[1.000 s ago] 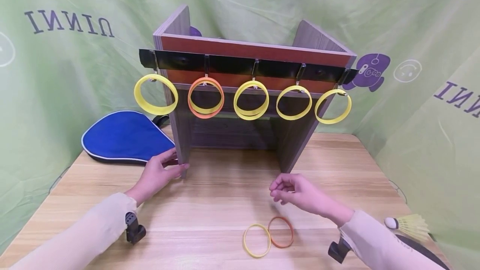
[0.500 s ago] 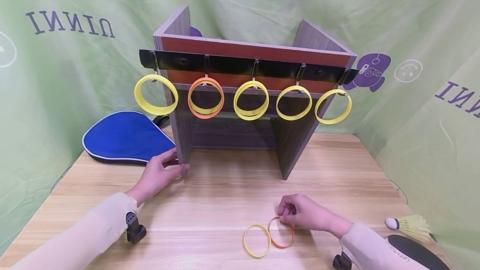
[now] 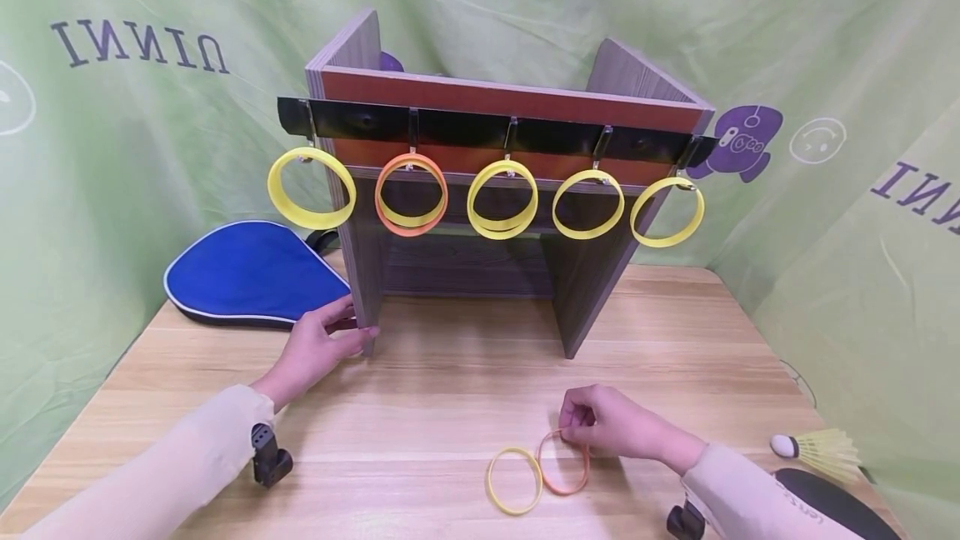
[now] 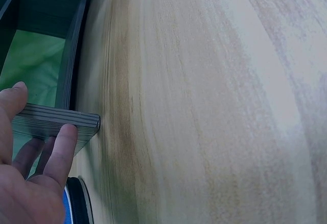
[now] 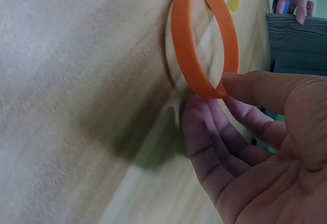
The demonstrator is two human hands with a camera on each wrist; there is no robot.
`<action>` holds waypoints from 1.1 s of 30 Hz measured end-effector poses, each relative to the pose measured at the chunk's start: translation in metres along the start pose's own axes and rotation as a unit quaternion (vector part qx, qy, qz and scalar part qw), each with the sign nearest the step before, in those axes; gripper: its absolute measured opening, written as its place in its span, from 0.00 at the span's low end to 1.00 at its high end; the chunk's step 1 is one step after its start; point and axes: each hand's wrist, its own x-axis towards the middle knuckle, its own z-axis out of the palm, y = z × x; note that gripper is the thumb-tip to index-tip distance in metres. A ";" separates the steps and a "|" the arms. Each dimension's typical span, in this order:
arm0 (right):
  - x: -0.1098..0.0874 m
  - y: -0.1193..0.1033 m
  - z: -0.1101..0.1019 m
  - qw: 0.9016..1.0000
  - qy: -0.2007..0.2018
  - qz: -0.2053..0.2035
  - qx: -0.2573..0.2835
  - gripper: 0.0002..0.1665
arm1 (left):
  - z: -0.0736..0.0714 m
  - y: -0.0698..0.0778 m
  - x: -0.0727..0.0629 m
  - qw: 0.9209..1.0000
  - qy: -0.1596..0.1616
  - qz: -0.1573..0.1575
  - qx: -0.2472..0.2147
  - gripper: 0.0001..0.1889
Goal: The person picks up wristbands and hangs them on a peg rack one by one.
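Note:
My right hand [image 3: 618,425] pinches an orange silicone wristband [image 5: 185,40] at its rim between thumb and fingers. In the right wrist view the band stands tilted, with its shadow on the wood. Just left of it a yellow wristband [image 3: 490,486] lies flat on the table [image 3: 420,457]. My left hand [image 3: 318,352] grips the lower front edge of a grey wooden stand [image 3: 363,307], thumb on one side of the panel and fingers on the other. Yellow wristbands [image 3: 588,234] and an orange-and-yellow pair [image 3: 411,232] hang from the stand's hooks.
A black hook strip [image 3: 461,123] runs across the stand's red front board [image 3: 487,94]. A blue paddle case [image 3: 247,273] lies left of the stand. At the right edge are a yellow shuttlecock [image 3: 821,450] and a dark rounded object [image 3: 828,500]. Green printed cloth [image 3: 480,7] hangs behind.
My right hand has come down from the stand's right leg to the orange wristband and taken hold of it, tipping its rim up slightly. My left hand has kept its place.

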 end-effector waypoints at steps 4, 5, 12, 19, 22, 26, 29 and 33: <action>-0.001 0.000 -0.006 1.000 -0.011 -0.009 0.006 0.04 | 0.000 0.001 0.000 1.000 0.000 -0.003 0.001 0.34; -0.002 0.000 -0.007 1.000 -0.015 -0.008 0.011 0.03 | 0.000 0.001 0.000 1.000 0.000 -0.003 0.001 0.34; -0.005 0.003 -0.015 0.995 -0.071 0.005 0.071 0.06 | 0.000 0.001 0.000 1.000 0.000 -0.003 -0.001 0.34; -0.010 0.003 -0.024 0.985 -0.103 0.045 0.131 0.09 | 0.000 0.001 0.000 1.000 -0.003 -0.006 -0.005 0.35; -0.011 -0.001 -0.031 0.982 -0.096 0.044 0.155 0.12 | -0.001 0.001 -0.001 1.000 -0.003 -0.008 -0.001 0.35; -0.011 -0.008 -0.041 0.980 -0.078 0.034 0.180 0.14 | 0.000 0.001 -0.001 1.000 -0.003 -0.007 0.001 0.35; -0.009 -0.015 -0.050 0.976 -0.071 0.024 0.204 0.15 | 0.001 0.001 0.000 1.000 -0.002 -0.004 -0.003 0.33; -0.008 -0.026 -0.060 0.966 -0.066 0.001 0.248 0.17 | 0.001 0.001 0.000 1.000 -0.001 -0.007 -0.004 0.33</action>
